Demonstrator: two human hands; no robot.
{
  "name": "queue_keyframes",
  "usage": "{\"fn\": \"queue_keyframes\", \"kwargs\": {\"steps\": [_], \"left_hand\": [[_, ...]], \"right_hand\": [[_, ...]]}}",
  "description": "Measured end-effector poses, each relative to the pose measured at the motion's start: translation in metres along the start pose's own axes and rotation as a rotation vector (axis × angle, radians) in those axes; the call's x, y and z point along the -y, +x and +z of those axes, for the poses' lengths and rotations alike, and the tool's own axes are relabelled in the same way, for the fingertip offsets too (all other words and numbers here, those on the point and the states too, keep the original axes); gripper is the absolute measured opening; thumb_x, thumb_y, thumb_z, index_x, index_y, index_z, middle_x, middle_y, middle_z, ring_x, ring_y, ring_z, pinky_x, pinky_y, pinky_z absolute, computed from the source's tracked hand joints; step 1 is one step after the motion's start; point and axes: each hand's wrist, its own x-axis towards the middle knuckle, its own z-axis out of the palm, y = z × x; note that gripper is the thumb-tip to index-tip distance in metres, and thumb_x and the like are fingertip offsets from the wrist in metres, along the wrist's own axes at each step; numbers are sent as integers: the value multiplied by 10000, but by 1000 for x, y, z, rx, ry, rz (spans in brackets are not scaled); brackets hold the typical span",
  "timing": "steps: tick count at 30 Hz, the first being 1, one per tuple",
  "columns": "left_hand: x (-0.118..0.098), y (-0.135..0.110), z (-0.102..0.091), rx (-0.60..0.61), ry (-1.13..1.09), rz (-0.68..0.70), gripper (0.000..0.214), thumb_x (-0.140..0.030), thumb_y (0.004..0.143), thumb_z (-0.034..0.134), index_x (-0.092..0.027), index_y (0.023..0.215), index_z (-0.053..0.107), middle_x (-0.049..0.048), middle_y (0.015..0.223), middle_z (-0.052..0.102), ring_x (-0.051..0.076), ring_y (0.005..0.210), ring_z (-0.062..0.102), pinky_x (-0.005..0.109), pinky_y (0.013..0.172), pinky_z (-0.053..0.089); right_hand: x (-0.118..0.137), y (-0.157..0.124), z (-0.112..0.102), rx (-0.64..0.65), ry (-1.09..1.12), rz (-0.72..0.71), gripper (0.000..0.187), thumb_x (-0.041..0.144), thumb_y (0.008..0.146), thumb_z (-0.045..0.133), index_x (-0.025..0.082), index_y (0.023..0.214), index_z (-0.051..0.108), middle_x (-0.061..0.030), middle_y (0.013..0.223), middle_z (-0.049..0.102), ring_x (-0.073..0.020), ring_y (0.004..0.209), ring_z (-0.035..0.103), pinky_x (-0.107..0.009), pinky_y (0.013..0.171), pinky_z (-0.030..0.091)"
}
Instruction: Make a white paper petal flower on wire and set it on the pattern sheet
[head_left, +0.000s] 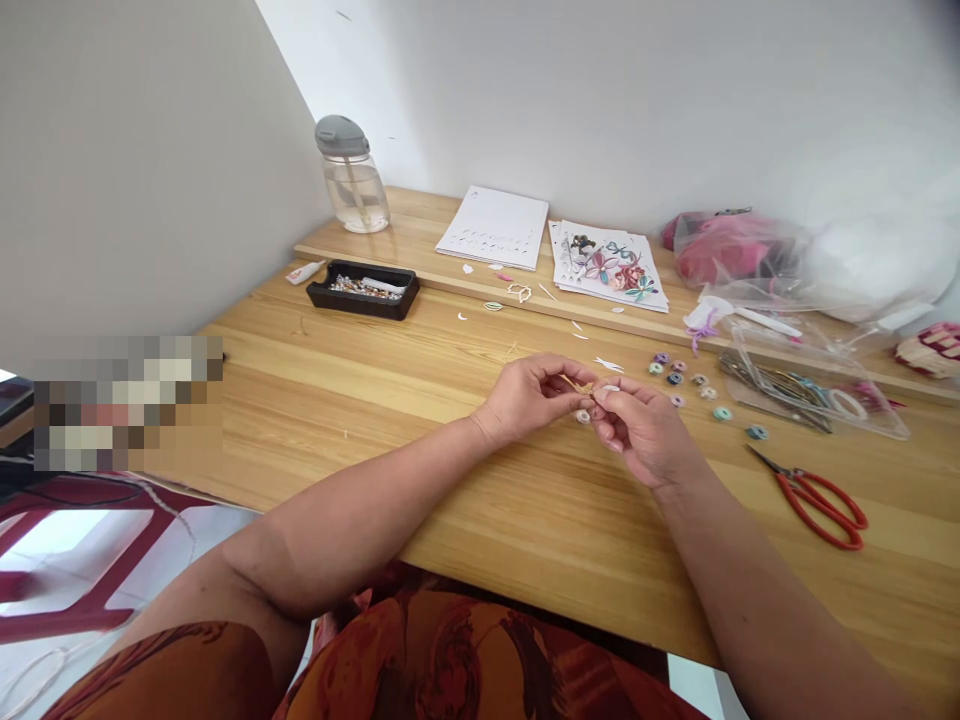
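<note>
My left hand (525,402) and my right hand (643,432) meet above the middle of the wooden table (480,510). Between their fingertips is a small, thin, yellowish piece (579,388), pinched from both sides; its exact kind is too small to make out. Just under the fingers lies a pale thread bobbin (583,417). More bobbins in several colours, among them a mint green one (722,413), are scattered right of my right hand. Red-handled scissors (823,508) rest farther right, blades pointing away and to the left.
A black tray (322,296) of beads sits at the back left, near a water bottle (351,185). On the raised ledge are white sheets (495,225) and cards with colourful flower pieces (615,270). Tools fill a clear plastic case (889,425) at right.
</note>
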Motion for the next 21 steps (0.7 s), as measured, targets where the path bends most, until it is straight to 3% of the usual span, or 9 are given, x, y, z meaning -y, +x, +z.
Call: {"fn": "queue_keyframes", "kwargs": {"steps": [6,12,21], "left_hand": [[-4,-3,2,-71,249,108,159,-248,787,705,-142,899,745,68,879,732,130,797,664,220,738,513],[-8,-5,2,-64,417,137,145,-254,825,657,-168,895,750,62,866,728,120,738,642,212,684,487],[-18,-11,1,-21,660,202,179,-146,827,561,-192,843,734,56,851,718,133,771,628,236,759,462]], "right_hand": [[0,0,0,6,-4,13,217,304,659,718,172,731,561,26,594,541,-48,407,399,-160,334,226],[-2,1,-3,11,-6,23,205,301,658,712,172,716,564,24,596,536,-46,406,390,-156,319,207],[-2,2,-2,2,-38,98,222,314,637,706,173,681,541,26,566,523,-44,384,371,-152,305,181]]}}
